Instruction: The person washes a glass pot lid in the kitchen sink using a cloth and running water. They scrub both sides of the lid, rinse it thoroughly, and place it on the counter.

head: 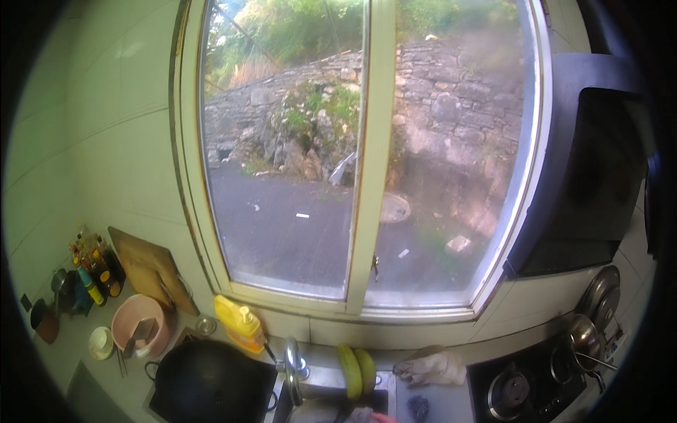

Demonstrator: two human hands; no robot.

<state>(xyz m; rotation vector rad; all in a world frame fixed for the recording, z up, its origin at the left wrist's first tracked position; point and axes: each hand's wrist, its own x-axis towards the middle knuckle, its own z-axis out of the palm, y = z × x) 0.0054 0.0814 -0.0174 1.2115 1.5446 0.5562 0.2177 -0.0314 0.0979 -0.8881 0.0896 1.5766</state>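
Observation:
Neither of my hands can be made out. Before me is the sink [390, 396], cut off by the bottom edge of the view, with a chrome faucet [292, 367] arching over it. Two long yellow-green fruits or vegetables [355, 370] lie side by side across the sink's back rim. Low in the sink are a pale grey thing [314, 411], a crumpled greyish thing [360, 415] and a small pink-red piece [383, 418]. These are too cut off to name. Left of the sink stands a large black wok [211, 383] with loop handles.
A yellow pump bottle [248, 330] stands behind the wok. Further left are a pink basin [138, 312] holding a cleaver [140, 336], a bowl [101, 342], a leaning wooden cutting board [148, 264] and several condiment bottles [95, 269]. A crumpled bag [433, 366], scouring pad [418, 407] and gas stove [529, 373] lie right.

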